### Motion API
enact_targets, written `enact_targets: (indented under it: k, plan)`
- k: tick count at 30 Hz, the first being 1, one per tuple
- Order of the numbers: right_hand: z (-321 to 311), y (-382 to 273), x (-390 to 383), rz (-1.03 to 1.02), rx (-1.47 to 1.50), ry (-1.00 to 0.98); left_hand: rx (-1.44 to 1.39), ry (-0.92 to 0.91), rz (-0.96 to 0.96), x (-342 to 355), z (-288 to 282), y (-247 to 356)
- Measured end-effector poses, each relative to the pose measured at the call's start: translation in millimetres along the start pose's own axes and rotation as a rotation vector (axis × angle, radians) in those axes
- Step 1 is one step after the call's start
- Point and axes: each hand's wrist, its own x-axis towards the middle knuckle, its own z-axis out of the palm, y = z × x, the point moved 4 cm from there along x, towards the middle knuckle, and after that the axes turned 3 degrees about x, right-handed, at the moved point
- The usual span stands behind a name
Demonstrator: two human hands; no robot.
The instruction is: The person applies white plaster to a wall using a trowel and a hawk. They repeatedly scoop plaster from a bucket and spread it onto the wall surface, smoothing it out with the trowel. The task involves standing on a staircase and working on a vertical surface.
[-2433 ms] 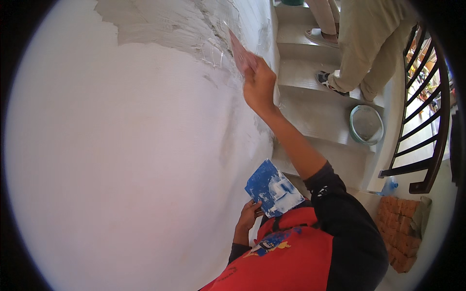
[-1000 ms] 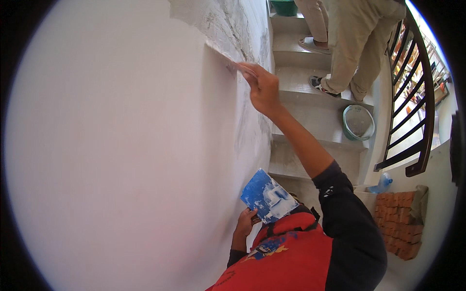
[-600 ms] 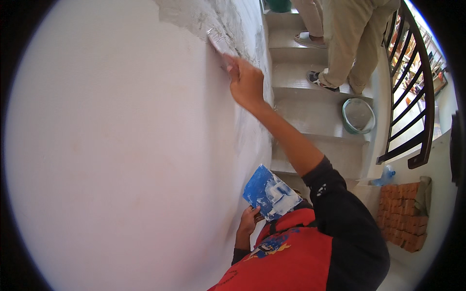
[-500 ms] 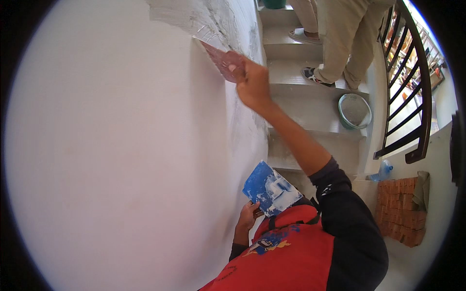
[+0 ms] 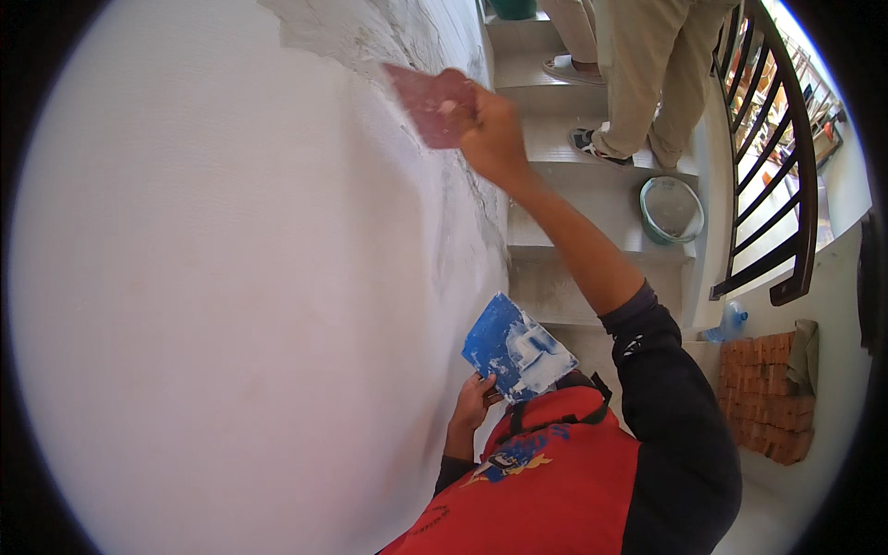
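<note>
Head view: right hand [image 5: 495,129] blurs reddish scraper [image 5: 430,102] against wall [image 5: 231,277].

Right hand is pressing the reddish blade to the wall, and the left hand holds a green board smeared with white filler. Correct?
Not quite: the board in the left hand is blue, not green, per the head view. The right hand does press the reddish blade to the wall.

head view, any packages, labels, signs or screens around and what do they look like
No packages, signs or screens show.
Printed design: on the person's red shirt front, lower middle; small, blue and yellow, irregular in shape.
Clear plastic bottle: on the floor by the stacked bricks; blue tinted, no label can be made out.
</note>
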Motion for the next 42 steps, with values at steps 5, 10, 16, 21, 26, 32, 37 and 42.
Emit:
enact_targets:
  k: [5, 10, 16, 21, 26, 32, 37, 42]
  plan:
    - [-12, 96, 8, 0.346, -0.349, -0.035, 0.068, 0.020, -0.020, 0, 7, 6]
    - [8, 89, 6, 0.406, -0.337, 0.003, 0.049, 0.086, 0.013, -14, 14, 7]
    - [11, 28, -7, 0.307, -0.281, -0.056, -0.008, 0.101, -0.021, -9, 12, -2]
    - [2, 3, 7, 0.167, -0.153, -0.016, 0.000, 0.033, 0.014, -4, 6, -1]
    - [9, 2, 54, 0.059, -0.204, 0.083, 0.046, 0.052, 0.018, -4, 11, 1]
    - [18, -40, 10, -0.125, -0.036, 0.024, -0.021, 0.193, -0.014, -21, 24, 8]
    - [-1, -27, 12, -0.015, -0.052, 0.002, 0.014, 0.144, 0.001, -22, 21, 13]
    - [21, 14, 27, -0.004, -0.140, 0.023, 0.021, 0.127, -0.004, -16, 23, 11]
